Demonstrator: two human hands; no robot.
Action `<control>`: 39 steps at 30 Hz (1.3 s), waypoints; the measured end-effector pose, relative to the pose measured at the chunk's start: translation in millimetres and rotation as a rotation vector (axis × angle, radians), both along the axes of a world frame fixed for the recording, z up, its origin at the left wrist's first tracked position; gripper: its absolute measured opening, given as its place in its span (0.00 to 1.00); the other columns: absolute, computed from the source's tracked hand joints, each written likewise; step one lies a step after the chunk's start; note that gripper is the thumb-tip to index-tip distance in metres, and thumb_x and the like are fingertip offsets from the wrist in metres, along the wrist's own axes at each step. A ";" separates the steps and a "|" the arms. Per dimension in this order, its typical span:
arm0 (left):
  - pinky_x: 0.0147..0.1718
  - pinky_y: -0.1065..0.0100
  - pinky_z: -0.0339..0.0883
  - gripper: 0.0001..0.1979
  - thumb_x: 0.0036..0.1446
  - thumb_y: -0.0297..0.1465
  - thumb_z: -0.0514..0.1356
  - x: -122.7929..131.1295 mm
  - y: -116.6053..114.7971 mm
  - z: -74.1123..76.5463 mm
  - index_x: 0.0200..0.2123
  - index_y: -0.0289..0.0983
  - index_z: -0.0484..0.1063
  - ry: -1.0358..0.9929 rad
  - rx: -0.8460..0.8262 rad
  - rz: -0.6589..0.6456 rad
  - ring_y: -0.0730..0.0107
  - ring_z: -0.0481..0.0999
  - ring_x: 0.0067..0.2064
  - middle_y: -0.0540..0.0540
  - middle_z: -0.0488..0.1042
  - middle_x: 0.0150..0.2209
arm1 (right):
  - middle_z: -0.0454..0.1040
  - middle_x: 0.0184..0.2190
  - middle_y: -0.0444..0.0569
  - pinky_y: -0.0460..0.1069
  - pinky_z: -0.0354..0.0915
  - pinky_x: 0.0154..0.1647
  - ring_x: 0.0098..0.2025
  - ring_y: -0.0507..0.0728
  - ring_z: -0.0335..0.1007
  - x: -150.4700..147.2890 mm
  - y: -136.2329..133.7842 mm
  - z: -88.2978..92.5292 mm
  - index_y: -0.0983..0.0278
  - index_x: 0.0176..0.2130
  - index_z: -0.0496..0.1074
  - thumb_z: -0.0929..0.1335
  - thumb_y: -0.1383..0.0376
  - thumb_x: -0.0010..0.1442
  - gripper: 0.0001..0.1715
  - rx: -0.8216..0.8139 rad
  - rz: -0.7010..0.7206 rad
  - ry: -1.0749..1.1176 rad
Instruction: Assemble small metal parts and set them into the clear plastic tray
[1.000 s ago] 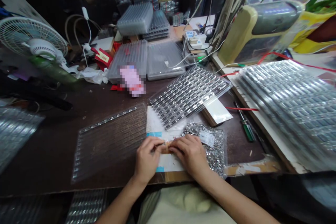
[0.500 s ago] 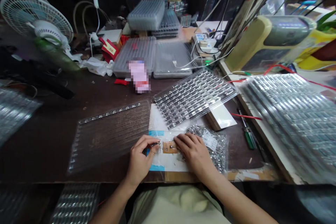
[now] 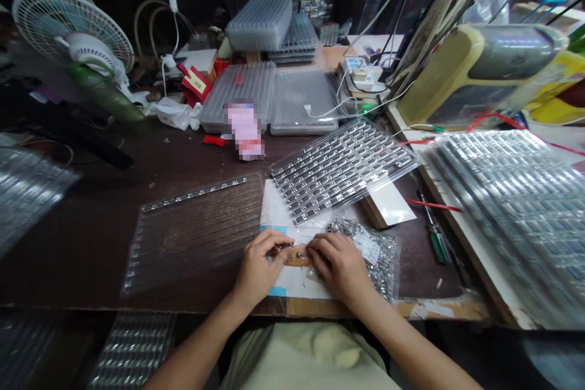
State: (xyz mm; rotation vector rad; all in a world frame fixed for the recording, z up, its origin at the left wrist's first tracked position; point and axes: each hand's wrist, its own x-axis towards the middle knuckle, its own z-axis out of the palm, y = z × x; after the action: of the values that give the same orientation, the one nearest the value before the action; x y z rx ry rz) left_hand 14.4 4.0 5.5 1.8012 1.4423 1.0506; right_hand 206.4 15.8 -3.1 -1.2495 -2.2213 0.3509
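A small wooden block [image 3: 298,257] lies on a white sheet with blue tape [image 3: 280,290] at the table's front edge. My left hand [image 3: 260,265] pinches a small dark metal part [image 3: 286,245] at the block's left end. At the block's right end is my right hand [image 3: 340,262], fingers bent and drawn together; anything between the fingertips is hidden. A tiny metal piece [image 3: 299,254] sits on the block. Beside my right hand lies a clear bag of small metal parts [image 3: 381,262].
Behind the hands, a clear tray full of metal parts [image 3: 342,170] rests partly on a white box [image 3: 395,204]. A tray with one filled row [image 3: 196,231] lies left. A green-handled screwdriver [image 3: 436,244] and stacked trays [image 3: 512,207] are right.
My left hand has moved right with the dark part, from beside the block to its left end. My right hand's fingers have curled more at the block's right end. The view has shifted slightly.
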 end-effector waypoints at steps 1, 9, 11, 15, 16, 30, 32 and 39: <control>0.36 0.70 0.67 0.04 0.56 0.28 0.61 3.9 1.0 -0.8 0.35 0.38 0.76 0.027 0.016 -0.033 0.69 0.74 0.37 0.47 0.75 0.33 | 0.72 0.33 0.47 0.49 0.58 0.36 0.35 0.54 0.65 2.7 -0.8 1.3 0.62 0.36 0.69 0.64 0.68 0.62 0.04 -0.027 -0.029 0.096; 0.37 0.67 0.67 0.05 0.56 0.28 0.61 25.3 0.4 -12.6 0.36 0.39 0.77 0.209 0.128 -0.159 0.68 0.72 0.36 0.47 0.74 0.32 | 0.72 0.34 0.48 0.49 0.65 0.40 0.39 0.55 0.69 14.5 -2.4 2.8 0.60 0.37 0.69 0.64 0.70 0.61 0.07 -0.063 -0.113 0.362; 0.37 0.67 0.67 0.04 0.56 0.27 0.62 25.3 0.8 -14.8 0.35 0.39 0.77 0.224 0.129 -0.164 0.68 0.72 0.36 0.47 0.75 0.32 | 0.73 0.36 0.48 0.49 0.66 0.41 0.40 0.54 0.69 14.5 -2.1 0.1 0.60 0.38 0.69 0.64 0.71 0.61 0.07 -0.058 -0.110 0.366; 0.37 0.66 0.67 0.03 0.55 0.27 0.63 24.5 2.2 -17.1 0.34 0.38 0.77 0.232 0.122 -0.164 0.68 0.72 0.36 0.47 0.75 0.32 | 0.73 0.36 0.47 0.49 0.66 0.40 0.40 0.54 0.70 13.5 -2.2 -2.1 0.61 0.38 0.69 0.64 0.72 0.60 0.08 -0.070 -0.107 0.370; 0.37 0.66 0.67 0.03 0.55 0.27 0.63 24.9 1.7 -17.5 0.34 0.38 0.77 0.230 0.121 -0.166 0.68 0.72 0.36 0.47 0.75 0.32 | 0.73 0.36 0.47 0.48 0.66 0.40 0.40 0.54 0.70 13.3 -2.2 -1.9 0.61 0.38 0.69 0.64 0.72 0.60 0.08 -0.069 -0.105 0.367; 0.41 0.66 0.67 0.05 0.54 0.31 0.62 -54.6 113.8 8.2 0.34 0.39 0.78 0.308 0.174 0.259 0.66 0.75 0.38 0.47 0.77 0.36 | 0.76 0.28 0.44 0.49 0.60 0.33 0.31 0.53 0.70 -7.7 -10.0 0.6 0.59 0.31 0.75 0.68 0.60 0.60 0.07 -0.081 -0.055 0.120; 0.42 0.66 0.66 0.06 0.54 0.32 0.62 -72.8 139.0 1.5 0.32 0.39 0.78 0.367 0.138 0.269 0.66 0.75 0.38 0.47 0.77 0.35 | 0.77 0.30 0.44 0.50 0.58 0.34 0.33 0.54 0.69 -15.6 -10.2 -2.2 0.58 0.32 0.76 0.68 0.60 0.60 0.07 -0.048 -0.064 0.072; 0.43 0.64 0.65 0.08 0.54 0.33 0.60 -84.7 145.6 -16.7 0.35 0.39 0.78 0.421 0.123 0.252 0.64 0.75 0.40 0.46 0.77 0.38 | 0.76 0.33 0.44 0.51 0.54 0.36 0.35 0.54 0.64 -21.7 -8.4 -7.8 0.54 0.35 0.77 0.67 0.62 0.61 0.07 -0.017 -0.053 0.058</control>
State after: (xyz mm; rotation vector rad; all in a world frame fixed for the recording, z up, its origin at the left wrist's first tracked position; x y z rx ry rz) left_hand -70.2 149.6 -11.2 2.0558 1.9327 0.9293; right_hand 184.7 7.4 -10.9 -1.2883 -2.1369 0.3819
